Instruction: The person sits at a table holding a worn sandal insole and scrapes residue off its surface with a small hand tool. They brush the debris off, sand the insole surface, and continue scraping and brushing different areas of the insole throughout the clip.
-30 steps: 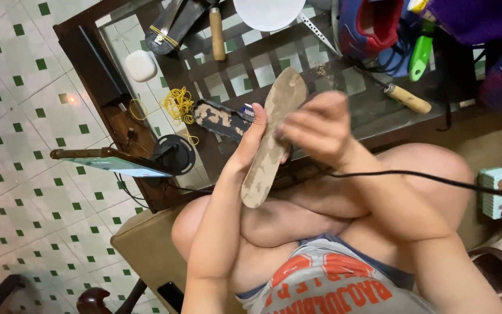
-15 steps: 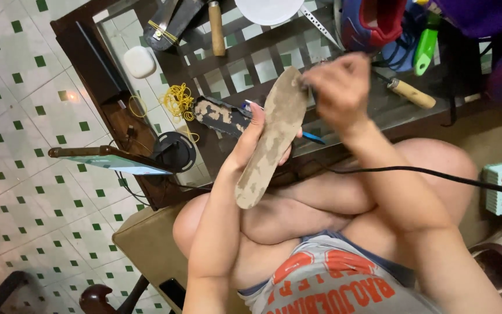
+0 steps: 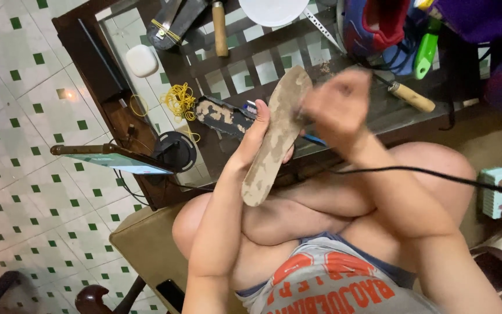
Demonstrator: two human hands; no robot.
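Tan and blotched with dried glue, the shoe insole (image 3: 277, 136) stands tilted in front of you, its toe end up toward the bench (image 3: 373, 116) and its heel end down over your folded legs. Your left hand (image 3: 257, 142) holds it from the side, fingers wrapped along its edge near the middle. Your right hand (image 3: 335, 104) is curled into a loose fist just beside the upper part of the insole, touching its edge; it is blurred, and you cannot tell from here what it pinches, if anything. A black cable (image 3: 437, 173) crosses your right forearm and runs off to the right.

Behind the insole, on the dark slatted bench, lie a second glue-marked sole piece (image 3: 222, 116), a tangle of yellow rubber bands (image 3: 178, 100), a white rounded case (image 3: 142, 60), and a wooden-handled tool (image 3: 411, 97) off to the right. A green-handled tool (image 3: 425, 55) rests near a red and blue shoe (image 3: 373, 26) at the far edge, beside a white bowl (image 3: 273, 10). To your left, a phone (image 3: 117, 160) sits on a round black stand (image 3: 175, 152) over the green-and-white tiled floor (image 3: 30, 116). You sit on a tan cushioned seat (image 3: 146, 244).
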